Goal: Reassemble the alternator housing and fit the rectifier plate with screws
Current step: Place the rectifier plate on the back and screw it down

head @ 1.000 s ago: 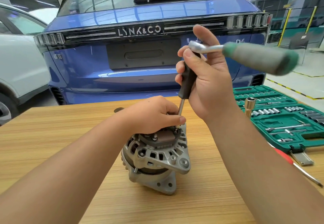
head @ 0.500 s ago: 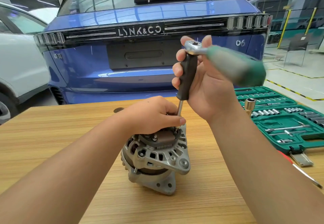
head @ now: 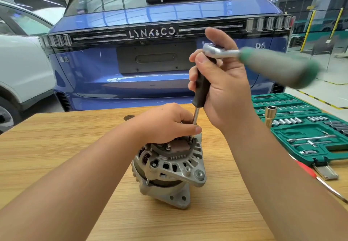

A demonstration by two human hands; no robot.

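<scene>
A silver alternator (head: 169,173) stands on the wooden table (head: 56,146), with a dark rectifier plate (head: 177,147) on top. My left hand (head: 165,124) rests on the alternator's top, fingertips pinched around the thin metal shaft of a driver near a screw (head: 191,139). My right hand (head: 224,88) grips the driver's black handle (head: 201,88) upright. A ratchet (head: 273,63) with a green and grey grip sits on the driver's top, sticking out to the right, blurred by motion.
An open green socket set case (head: 301,127) lies at the table's right, with a brass-coloured deep socket (head: 270,116) standing at its edge. A red-handled screwdriver (head: 320,180) lies by the case. A small dark disc (head: 129,117) rests near the far edge. A blue car is parked behind the table.
The ratchet grip swung toward me and then back out to the right atop the driver. My left hand and the alternator have stayed put.
</scene>
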